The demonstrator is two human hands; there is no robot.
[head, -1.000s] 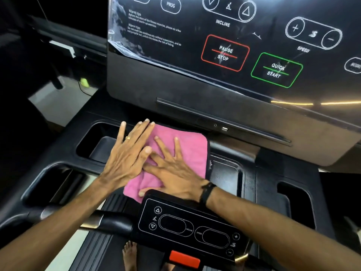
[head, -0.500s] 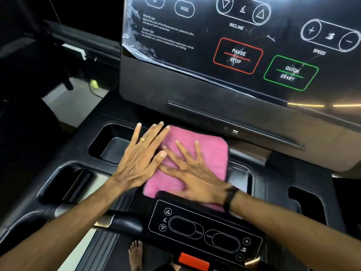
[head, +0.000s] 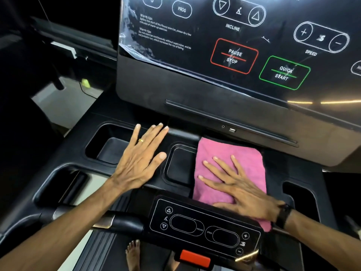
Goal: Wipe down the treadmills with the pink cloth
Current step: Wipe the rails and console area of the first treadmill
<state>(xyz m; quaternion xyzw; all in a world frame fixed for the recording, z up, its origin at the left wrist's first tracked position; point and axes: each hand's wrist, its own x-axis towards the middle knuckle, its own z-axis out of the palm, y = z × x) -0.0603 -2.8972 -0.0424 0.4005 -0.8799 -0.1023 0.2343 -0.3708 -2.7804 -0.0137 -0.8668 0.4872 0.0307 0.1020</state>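
I see a black treadmill console tray (head: 181, 167) with a folded pink cloth (head: 230, 165) flat on it under my right hand (head: 240, 190); my left hand (head: 140, 159) rests beside it.

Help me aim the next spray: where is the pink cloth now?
In the head view, the pink cloth lies right of centre on the treadmill tray, under the flat right hand, below the USB port.

I was looking at a gym; a treadmill console (head: 244, 45) with incline, speed and quick-start controls filled my view; another machine (head: 64, 47) stood beside.
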